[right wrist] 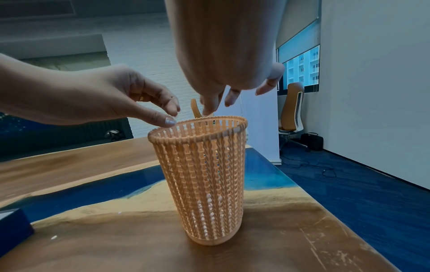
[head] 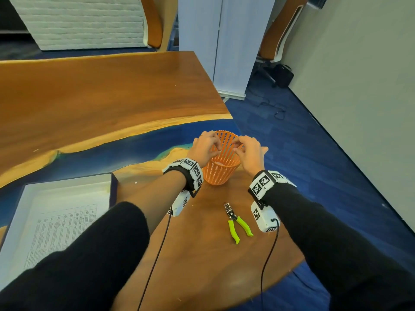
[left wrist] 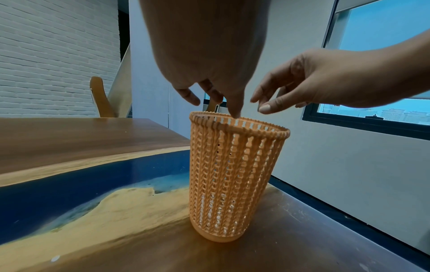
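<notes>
From the head, the orange basket (head: 221,173) stands upright on the table (head: 202,265) near its far right edge. The left hand (head: 205,147) and right hand (head: 248,153) hover over its rim. Pliers (head: 233,218) lie nearer the person, and an open box (head: 67,182) sits at left.

From the left wrist, the left fingers (left wrist: 235,110) point down just above the rim, loosely curled and holding nothing.

From the right wrist, the right fingers (right wrist: 209,106) hang loosely spread over the opening, also holding nothing.

Pale bits (right wrist: 209,201) low in the basket (right wrist: 200,165) are too small to identify
</notes>
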The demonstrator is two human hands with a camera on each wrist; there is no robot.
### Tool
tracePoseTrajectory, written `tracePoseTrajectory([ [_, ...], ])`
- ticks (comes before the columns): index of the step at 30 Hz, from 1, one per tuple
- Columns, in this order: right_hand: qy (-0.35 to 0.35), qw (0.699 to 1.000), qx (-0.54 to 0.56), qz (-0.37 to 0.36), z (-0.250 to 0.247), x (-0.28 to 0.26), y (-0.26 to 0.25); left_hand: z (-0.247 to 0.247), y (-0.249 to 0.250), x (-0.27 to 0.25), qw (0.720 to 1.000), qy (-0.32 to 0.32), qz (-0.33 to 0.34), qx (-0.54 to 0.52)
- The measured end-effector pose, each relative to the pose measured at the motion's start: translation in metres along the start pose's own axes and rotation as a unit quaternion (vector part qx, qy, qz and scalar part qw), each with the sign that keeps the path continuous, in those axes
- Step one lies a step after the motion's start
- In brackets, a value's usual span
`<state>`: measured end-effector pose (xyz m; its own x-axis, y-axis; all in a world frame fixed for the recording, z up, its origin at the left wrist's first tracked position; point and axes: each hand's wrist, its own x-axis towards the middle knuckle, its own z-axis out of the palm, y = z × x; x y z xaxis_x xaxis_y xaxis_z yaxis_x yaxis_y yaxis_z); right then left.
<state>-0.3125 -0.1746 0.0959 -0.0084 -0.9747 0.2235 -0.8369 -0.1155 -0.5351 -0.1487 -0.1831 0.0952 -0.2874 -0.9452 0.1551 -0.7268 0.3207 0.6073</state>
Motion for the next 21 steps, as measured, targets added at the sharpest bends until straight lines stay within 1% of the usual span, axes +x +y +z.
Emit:
tracePoseTrajectory([
  [4, -0.035, 0.996, -0.076, -0.013, 0.000, -0.003, -0.003, 0.004, 0.002, 0.000, 1.000, -0.004, 0.017, -0.010],
  [6, -0.055, 0.996, -0.069, -0.001, 0.004, -0.003, -0.005, 0.005, 0.004, 0.000, 0.999, -0.004, 0.031, -0.016],
  [8, -0.068, 0.997, -0.032, 0.006, 0.007, -0.003, -0.007, 0.007, 0.005, 0.000, 0.999, -0.001, 0.040, -0.025],
  [11, -0.066, 0.998, 0.005, 0.008, 0.009, -0.004, -0.011, 0.010, 0.002, 0.000, 0.998, 0.008, 0.046, -0.030],
  [17, -0.048, 0.999, -0.018, -0.009, 0.007, -0.006, -0.013, 0.008, -0.002, -0.002, 0.998, 0.008, 0.052, -0.019],
  [21, -0.034, 0.996, -0.082, -0.008, 0.005, -0.006, -0.014, 0.005, -0.005, -0.004, 0.998, 0.020, 0.053, -0.023],
])
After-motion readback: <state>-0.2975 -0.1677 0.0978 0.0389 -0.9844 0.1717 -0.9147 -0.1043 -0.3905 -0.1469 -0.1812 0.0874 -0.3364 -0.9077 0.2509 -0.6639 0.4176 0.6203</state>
